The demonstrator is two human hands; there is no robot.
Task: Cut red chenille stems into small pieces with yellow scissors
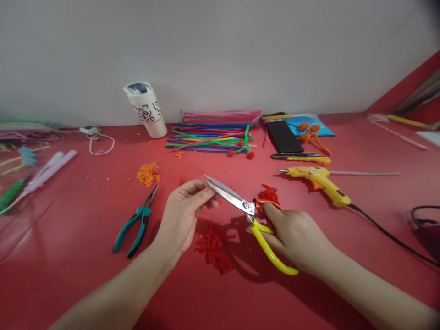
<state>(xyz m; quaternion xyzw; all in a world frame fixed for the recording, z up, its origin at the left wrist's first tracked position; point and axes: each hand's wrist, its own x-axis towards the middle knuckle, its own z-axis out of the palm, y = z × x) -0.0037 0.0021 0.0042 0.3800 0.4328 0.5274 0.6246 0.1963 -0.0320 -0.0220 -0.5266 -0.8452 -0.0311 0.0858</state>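
My right hand (pixel 295 236) grips a pair of scissors (pixel 237 200) with one yellow and one orange-red handle. Its blades point up and to the left, slightly apart at the tips. My left hand (pixel 187 211) is closed in a pinch right at the blade tips; whatever its fingers hold is too hidden to make out. Below the hands lies a pile of short red pieces (pixel 213 250). A second red heap (pixel 269 195) sits behind the scissors' handles. Left of my left hand rest teal-handled pliers (pixel 139 224), beside a small pile of orange bits (pixel 147 174).
Pipe cleaners (pixel 213 135) in several colours lie along the wall, near a white tumbler (pixel 147 110). At the right are a phone (pixel 284 136), cutters (pixel 302 158), orange pipe-cleaner flowers (pixel 311 130) and a corded yellow glue gun (pixel 318 181). A pink styling iron (pixel 51 169) lies left.
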